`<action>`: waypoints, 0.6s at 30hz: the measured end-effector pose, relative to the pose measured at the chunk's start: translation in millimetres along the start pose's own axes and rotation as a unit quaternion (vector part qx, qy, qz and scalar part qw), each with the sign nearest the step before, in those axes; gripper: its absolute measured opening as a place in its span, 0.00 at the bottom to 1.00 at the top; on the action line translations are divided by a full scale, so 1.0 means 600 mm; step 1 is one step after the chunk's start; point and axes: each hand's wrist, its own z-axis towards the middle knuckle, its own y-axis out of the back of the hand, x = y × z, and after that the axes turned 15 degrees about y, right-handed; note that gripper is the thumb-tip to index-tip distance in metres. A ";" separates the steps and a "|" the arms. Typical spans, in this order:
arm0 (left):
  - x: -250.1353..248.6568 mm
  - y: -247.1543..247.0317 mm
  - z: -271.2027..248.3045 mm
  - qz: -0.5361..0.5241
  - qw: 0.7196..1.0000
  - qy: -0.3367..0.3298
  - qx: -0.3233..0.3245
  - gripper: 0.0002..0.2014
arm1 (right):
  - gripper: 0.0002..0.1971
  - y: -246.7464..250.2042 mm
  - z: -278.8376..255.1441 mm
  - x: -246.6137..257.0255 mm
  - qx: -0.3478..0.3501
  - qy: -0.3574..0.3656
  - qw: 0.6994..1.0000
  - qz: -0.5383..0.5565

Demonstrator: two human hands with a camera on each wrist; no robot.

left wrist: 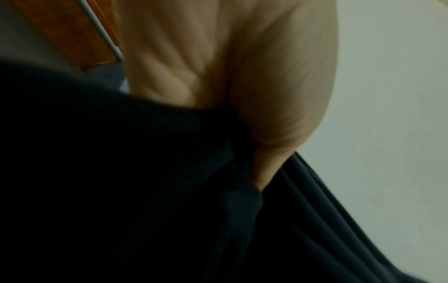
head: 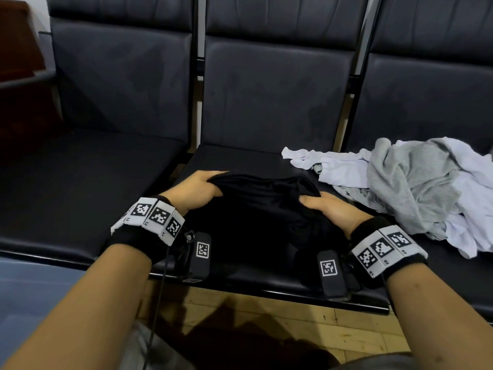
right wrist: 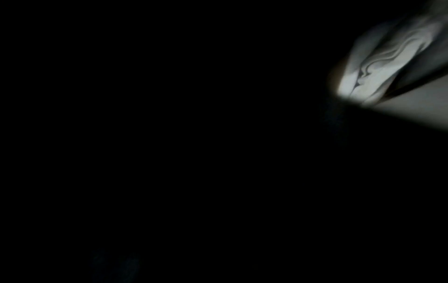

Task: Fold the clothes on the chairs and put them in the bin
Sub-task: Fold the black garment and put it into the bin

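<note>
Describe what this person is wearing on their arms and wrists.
Both forearms are bare, with no sleeves. Behind the left hand and the right hand sits a black fabric wrist cuff ringed with white square blocks carrying black coded markers. A black camera box with its own marker hangs under each wrist; a thin black cable trails from the left one.

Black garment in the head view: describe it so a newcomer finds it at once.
Start at the row of dark padded chairs and take the middle seat. On its front half lies the bunched black fabric garment, gripped by the left hand and right hand. The pile of grey and white clothes to its right is pale and untouched.
</note>
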 end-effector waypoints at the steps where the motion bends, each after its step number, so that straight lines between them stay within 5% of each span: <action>1: -0.006 0.001 -0.006 -0.018 1.000 -0.001 0.007 0.16 | 0.12 0.002 -0.004 0.004 0.009 -0.004 0.999 0.032; 6: -0.032 0.020 -0.033 -0.134 0.986 0.014 0.095 0.11 | 0.17 0.004 0.003 0.032 -0.034 0.010 0.997 0.064; 8: -0.035 0.022 -0.035 -0.105 0.988 0.021 0.111 0.10 | 0.20 0.005 0.004 0.043 -0.092 0.003 0.996 0.012; 10: -0.027 0.019 -0.026 -0.044 0.995 0.041 0.075 0.09 | 0.19 0.005 0.001 0.046 -0.069 -0.009 0.996 0.050; 12: -0.018 0.016 -0.002 0.032 0.999 0.041 -0.009 0.06 | 0.09 -0.003 0.004 0.040 -0.076 -0.007 0.997 0.032; 14: -0.023 0.017 0.020 0.116 0.979 -0.003 -0.165 0.06 | 0.09 -0.004 0.030 0.032 -0.197 0.068 0.976 -0.054; 16: -0.045 0.020 0.029 0.078 0.934 -0.097 -0.334 0.18 | 0.16 -0.012 0.054 0.044 -0.301 0.210 0.925 -0.102; 18: -0.076 0.025 0.015 -0.013 0.879 -0.217 -0.424 0.22 | 0.22 -0.021 0.065 0.064 -0.345 0.304 0.882 -0.101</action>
